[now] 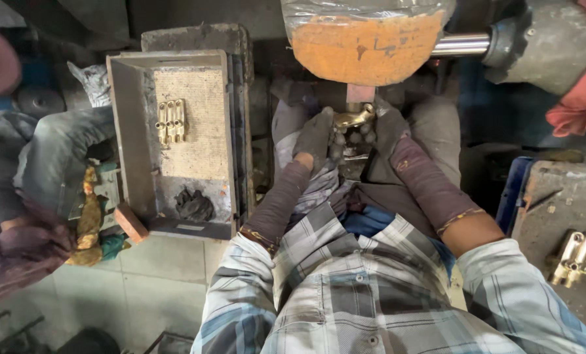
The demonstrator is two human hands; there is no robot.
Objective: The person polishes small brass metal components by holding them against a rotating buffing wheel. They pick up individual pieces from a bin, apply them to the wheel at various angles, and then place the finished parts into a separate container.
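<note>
Landmark: the brass fitting [353, 118], a curved yellow-metal piece just below the orange wheel [366, 47].
Left hand [317, 136]: gloved in dark cloth, fingers curled closed against the left side of the brass fitting, gripping it.
Right hand [386, 130]: gloved likewise, fingers closed on the right side of the brass fitting; the two hands meet around it.
Arms: both forearms in dark sleeves run from the checked shirt [345, 288] up toward the brass fitting, converging on it, wrists bent slightly inward.
Orange wheel: broad, dusty, directly above the brass fitting; whether the two touch cannot be told.
Shaft [462, 44]: bright metal rod running right from the wheel, up and right of the brass fitting.
Grey tray [130, 137]: well left of the brass fitting, lined with a woven mat.
Brass pieces in tray [172, 121]: a small row lying on the mat, left of the brass fitting.
Brass pieces at right [573, 259]: a few on a grey surface [555, 196], well below and right of the brass fitting.
Another person [37, 177]: at the far left, beyond the tray.
</note>
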